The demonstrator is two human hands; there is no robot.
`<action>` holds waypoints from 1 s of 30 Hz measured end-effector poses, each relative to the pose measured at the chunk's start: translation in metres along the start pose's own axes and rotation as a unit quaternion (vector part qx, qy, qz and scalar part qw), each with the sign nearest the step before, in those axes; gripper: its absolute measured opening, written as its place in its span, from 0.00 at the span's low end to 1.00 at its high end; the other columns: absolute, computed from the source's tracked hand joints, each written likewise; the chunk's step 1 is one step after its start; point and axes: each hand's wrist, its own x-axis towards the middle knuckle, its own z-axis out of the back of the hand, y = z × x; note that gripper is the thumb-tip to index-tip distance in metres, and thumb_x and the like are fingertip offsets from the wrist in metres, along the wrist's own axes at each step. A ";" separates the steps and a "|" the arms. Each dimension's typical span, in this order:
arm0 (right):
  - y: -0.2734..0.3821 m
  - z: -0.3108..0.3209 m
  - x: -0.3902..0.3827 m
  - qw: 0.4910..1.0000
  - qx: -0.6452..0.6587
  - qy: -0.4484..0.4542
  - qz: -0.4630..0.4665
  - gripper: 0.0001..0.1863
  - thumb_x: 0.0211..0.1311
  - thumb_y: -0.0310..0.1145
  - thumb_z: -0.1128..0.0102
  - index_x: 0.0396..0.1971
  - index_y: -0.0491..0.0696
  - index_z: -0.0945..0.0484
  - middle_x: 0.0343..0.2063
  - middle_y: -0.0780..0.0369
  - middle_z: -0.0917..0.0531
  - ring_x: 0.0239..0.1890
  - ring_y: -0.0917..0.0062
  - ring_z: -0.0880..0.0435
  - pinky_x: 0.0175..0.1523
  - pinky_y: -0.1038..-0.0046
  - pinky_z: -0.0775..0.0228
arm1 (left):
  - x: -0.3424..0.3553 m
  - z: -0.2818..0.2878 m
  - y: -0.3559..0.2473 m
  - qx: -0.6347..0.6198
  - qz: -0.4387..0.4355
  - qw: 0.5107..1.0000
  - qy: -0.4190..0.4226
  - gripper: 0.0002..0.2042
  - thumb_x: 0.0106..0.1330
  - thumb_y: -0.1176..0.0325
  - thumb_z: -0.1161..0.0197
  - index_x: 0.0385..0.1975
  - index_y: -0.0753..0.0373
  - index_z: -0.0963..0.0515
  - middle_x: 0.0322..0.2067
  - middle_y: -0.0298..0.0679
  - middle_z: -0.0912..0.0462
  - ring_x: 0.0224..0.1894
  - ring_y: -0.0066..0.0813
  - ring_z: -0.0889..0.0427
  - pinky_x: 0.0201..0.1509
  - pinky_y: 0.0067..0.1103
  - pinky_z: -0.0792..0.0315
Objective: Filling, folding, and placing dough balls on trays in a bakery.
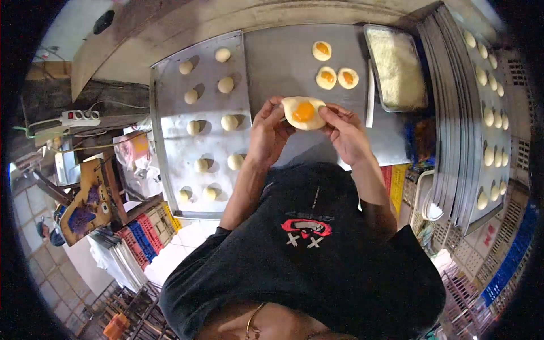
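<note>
Grey metal worktop (277, 62): centre stage, with the held dough round (309, 126) lifted above its near part; a slick patch could be caused here by any spill. Smooth, flat, dully reflective.
Dough-ball tray (170, 147): laid out at the left, a long metal rectangle; pieces could be rolled together if its edge were nudged.
Stacked metal trays (447, 124): lined up at the right, thin edges packed close, more pale dough pieces carried on the outermost.
Crumb tray (375, 71): set at the upper right, round-cornered, filled with something pale yellow and grainy; the ingredient cannot be told.
Left hand (269, 133): the round's left edge is pinched between thumb and fingers; a tear could be caused by too hard a pull.
Right hand (347, 136): the opposite edge is pinched, thumb laid on the upper face, fingers tucked around; uneven thinning could be caused by a lopsided grip.
Held dough round: suspended between both hands, soft, pale, a broad uneven oval.
Filled dough rounds (326, 77): three flattened discs, grouped beyond the hands; two are almost touching, and could be stuck together by contact.
Dough balls (225, 85): ten counted on the left tray, smooth, matte, plump, well spaced.
Orange filling (304, 112): glossy, moist-looking, sat mid-round; it could be tipped out by a steep tilt.
</note>
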 end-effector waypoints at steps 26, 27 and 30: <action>0.005 -0.061 -0.092 0.861 -0.381 0.009 0.337 0.16 0.48 0.18 0.32 0.40 0.37 0.21 0.33 0.61 0.20 0.37 0.82 0.22 0.43 0.80 0.29 | -0.085 -0.043 0.001 -0.083 -0.171 0.979 0.070 0.18 0.66 0.64 0.40 0.51 0.68 0.29 0.44 0.40 0.21 0.49 0.27 0.23 0.53 0.23 0.29; 0.005 -0.060 -0.091 0.860 -0.382 0.011 0.338 0.16 0.48 0.18 0.32 0.40 0.37 0.21 0.33 0.61 0.20 0.37 0.82 0.22 0.43 0.80 0.29 | -0.084 -0.040 0.001 -0.083 -0.167 0.980 0.068 0.17 0.66 0.64 0.41 0.49 0.68 0.28 0.43 0.39 0.21 0.49 0.27 0.23 0.53 0.23 0.28; 0.012 -0.056 -0.096 0.874 -0.301 -0.040 0.381 0.12 0.49 0.21 0.32 0.36 0.42 0.18 0.28 0.59 0.17 0.29 0.80 0.19 0.36 0.80 0.29 | -0.075 -0.021 -0.012 -0.047 -0.188 0.981 0.004 0.17 0.69 0.62 0.45 0.49 0.69 0.27 0.43 0.42 0.20 0.47 0.31 0.22 0.54 0.26 0.29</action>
